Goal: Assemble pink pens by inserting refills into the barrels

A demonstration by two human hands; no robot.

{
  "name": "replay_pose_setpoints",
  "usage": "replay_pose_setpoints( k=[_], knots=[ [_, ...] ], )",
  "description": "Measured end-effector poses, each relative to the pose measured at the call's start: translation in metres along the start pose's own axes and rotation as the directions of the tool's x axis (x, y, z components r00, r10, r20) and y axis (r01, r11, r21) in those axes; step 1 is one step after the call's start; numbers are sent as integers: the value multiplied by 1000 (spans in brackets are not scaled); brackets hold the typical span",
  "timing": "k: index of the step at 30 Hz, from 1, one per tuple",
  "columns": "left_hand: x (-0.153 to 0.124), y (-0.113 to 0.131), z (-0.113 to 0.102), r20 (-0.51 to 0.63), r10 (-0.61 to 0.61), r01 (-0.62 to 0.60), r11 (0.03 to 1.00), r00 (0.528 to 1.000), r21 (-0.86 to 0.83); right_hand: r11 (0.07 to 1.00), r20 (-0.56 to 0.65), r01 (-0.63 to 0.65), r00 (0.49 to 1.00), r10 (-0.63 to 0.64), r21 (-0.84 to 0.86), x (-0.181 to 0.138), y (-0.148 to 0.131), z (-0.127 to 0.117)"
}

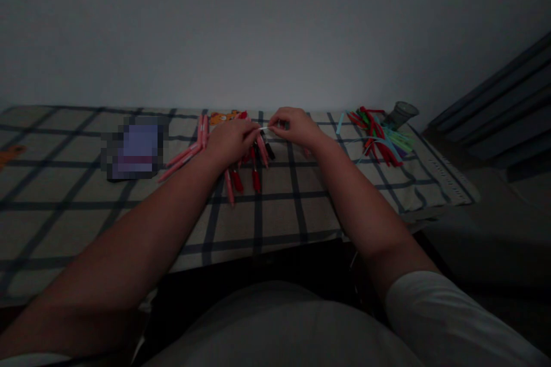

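L hand [230,140] & R hand [297,126] each pinch thin white strip [264,128], prob. to keep it taut; pink pens [202,132] nearby, w/in reach.

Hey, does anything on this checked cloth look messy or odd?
Yes: the colored strips lie in a loose, crisscrossed heap by the clear cup, and the pink pens point different ways instead of lining up. I see no obvious damage.
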State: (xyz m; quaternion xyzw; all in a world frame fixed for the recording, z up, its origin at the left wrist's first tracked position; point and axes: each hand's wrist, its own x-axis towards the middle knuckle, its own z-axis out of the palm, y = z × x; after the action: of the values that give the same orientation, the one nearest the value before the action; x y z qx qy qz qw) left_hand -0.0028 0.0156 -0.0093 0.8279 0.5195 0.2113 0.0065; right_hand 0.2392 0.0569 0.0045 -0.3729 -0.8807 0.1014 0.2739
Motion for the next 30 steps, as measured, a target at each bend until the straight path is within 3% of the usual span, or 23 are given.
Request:
replay_pose_setpoints(
  k=[6,11,16,19,25,30],
  knots=[
    [0,3,-2,-2,-31,31,1000,1000,5,1000,-65,-21,998,21,1,-1,3,-3],
    [1,-1,1,-35,-23,23,1000,999,-8,990,-115,-112,988,103,-81,-2,13,-6],
    [1,-2,3,-33,-31,31,1000,999,-2,909,60,-299,942,330,-291,-7,-1,-14],
    [1,-2,3,-35,-36,36,999,999,-7,894,192,-327,898,395,-307,-10,-14,-18],
    [1,1,1,-11,-59,59,998,998,-5,898,177,-380,890,420,-224,-12,-11,-12],
    [1,0,1,-8,-55,55,998,998,-7,920,151,-357,912,381,-160,-13,-2,-7]
  ],
)
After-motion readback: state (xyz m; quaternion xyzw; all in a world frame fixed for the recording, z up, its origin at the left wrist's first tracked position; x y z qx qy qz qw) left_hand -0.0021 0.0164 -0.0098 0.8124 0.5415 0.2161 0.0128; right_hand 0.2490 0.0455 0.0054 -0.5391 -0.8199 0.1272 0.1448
